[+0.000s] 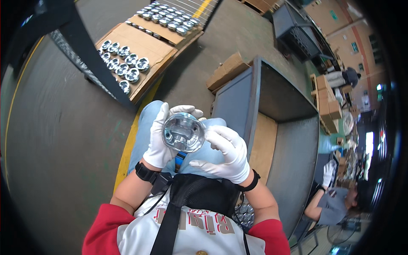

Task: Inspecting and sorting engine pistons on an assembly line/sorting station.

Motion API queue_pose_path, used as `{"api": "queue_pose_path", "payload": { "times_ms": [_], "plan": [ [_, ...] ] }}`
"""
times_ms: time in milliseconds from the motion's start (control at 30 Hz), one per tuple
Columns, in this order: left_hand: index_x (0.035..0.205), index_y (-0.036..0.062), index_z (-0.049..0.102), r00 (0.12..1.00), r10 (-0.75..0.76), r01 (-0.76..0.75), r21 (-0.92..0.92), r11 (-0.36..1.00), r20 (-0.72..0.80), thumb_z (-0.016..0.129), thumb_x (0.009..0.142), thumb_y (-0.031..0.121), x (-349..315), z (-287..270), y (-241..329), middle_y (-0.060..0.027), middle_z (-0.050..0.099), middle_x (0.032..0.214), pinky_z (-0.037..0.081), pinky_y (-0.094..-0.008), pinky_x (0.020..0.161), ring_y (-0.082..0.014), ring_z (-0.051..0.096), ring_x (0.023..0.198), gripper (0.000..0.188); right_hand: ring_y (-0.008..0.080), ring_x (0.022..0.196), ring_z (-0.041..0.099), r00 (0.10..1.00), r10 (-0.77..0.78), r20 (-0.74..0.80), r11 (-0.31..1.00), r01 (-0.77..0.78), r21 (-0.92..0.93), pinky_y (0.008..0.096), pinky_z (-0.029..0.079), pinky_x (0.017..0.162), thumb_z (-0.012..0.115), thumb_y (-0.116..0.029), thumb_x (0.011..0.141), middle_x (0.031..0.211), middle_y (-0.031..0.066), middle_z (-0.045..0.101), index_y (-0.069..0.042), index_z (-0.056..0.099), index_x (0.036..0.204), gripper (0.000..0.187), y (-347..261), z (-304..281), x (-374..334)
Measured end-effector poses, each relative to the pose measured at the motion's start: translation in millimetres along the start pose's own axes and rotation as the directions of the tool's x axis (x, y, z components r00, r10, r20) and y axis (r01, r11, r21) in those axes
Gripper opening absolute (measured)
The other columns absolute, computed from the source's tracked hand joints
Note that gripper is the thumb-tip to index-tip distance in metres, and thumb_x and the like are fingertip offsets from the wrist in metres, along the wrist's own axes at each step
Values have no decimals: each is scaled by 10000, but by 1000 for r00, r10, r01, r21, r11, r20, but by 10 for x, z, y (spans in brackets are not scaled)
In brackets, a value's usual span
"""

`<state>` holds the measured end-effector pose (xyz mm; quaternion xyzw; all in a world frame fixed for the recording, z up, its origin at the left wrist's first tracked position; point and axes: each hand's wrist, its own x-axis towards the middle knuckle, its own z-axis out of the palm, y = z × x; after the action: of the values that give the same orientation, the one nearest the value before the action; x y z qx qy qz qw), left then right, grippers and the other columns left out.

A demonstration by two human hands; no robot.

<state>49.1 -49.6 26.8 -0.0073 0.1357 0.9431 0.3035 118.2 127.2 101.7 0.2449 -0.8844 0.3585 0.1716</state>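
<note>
A grey bin (233,97) stands on the right, a cardboard-lined rack (142,40) ahead to the left. Over the lap (144,123), the left hand (157,146) cradles a piston; the right hand (231,155), thumb spread wide, meets its right rim, contact unclear. The piston (183,132) sits open side up.

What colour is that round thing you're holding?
The round thing is shiny silver, seen best in the head view.

Grey floor (55,123) with yellow lines (126,155), distant tan wall (340,38), bright white light (369,143) rightward.

Silvery piston (183,132); white-gloved hands (233,157); pale-blue jeans (146,127); red sleeves (104,229); yellow floor stripe (123,172); grey bin (291,157)
</note>
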Motion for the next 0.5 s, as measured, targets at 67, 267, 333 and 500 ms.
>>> {"api": "queue_pose_path", "payload": {
  "times_ms": [67,267,333,500],
  "plan": [
    [1236,-23,605,1000,-7,8,165,986,-10,361,1055,539,60,163,4,-211,663,1212,554,-441,966,-310,661,1116,639,347,902,697,997,22,-75,999,-23,-22,387,574,753,887,-347,712,1067,164,665,-28,632,1178,619,-10,-76,4],
    [1392,25,499,992,53,-117,641,758,118,362,1047,558,285,497,-216,-191,629,1280,498,-454,1039,-306,624,1164,650,327,756,660,967,137,-217,990,-128,53,391,531,624,728,-67,714,949,126,667,-54,667,1011,303,151,-122,-218],
    [1460,46,437,979,-67,-70,633,771,190,454,1020,553,305,723,-376,-173,595,1339,485,-453,1049,-289,593,1216,672,339,768,645,923,198,-331,972,-142,185,391,514,605,641,-14,718,929,146,667,-43,659,970,255,217,-319,-399],
    [1523,81,373,781,-595,54,928,368,190,733,875,488,322,858,-629,-178,437,1496,433,-453,1066,-319,505,1322,846,183,724,692,637,712,-295,634,-402,661,339,574,656,637,-28,819,874,116,667,35,630,1086,274,317,-1042,-1198]
  ]
}}
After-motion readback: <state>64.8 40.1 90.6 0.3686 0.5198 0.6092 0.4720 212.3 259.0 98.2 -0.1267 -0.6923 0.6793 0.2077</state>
